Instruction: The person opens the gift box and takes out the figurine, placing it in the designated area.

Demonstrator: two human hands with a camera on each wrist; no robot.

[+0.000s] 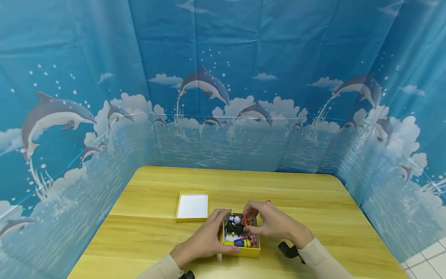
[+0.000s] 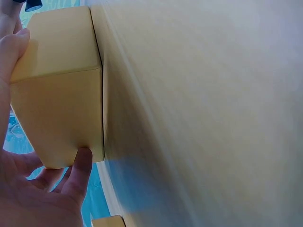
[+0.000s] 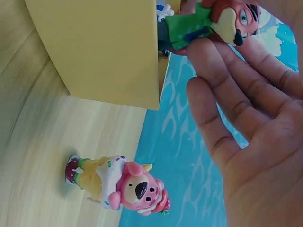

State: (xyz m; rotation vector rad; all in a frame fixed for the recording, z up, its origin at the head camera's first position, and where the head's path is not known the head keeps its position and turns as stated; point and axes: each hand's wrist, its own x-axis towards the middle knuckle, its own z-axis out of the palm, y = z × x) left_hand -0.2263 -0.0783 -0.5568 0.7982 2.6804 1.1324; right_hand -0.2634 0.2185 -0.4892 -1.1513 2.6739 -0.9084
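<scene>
A yellow box (image 1: 249,252) sits on the table with several small toy figurines inside, among them a black one (image 1: 234,228) and a yellow-and-blue one (image 1: 240,243) lying along the near wall. My left hand (image 1: 206,238) holds the box at its left side, thumb on the near wall and fingers at the far one; the left wrist view shows the grip on the box's outer walls (image 2: 61,109). Over the box's right part, my right hand (image 1: 271,221) pinches a fox figurine (image 3: 189,29) in a green shirt. Its legs are partly behind the box wall.
A pink bear figurine (image 3: 137,187) stands on the table beyond the box, mostly hidden by my right hand in the head view. The box's lid (image 1: 192,205), white inside, lies at the back left. A blue dolphin-print curtain (image 1: 223,147) surrounds the wooden table (image 1: 146,236).
</scene>
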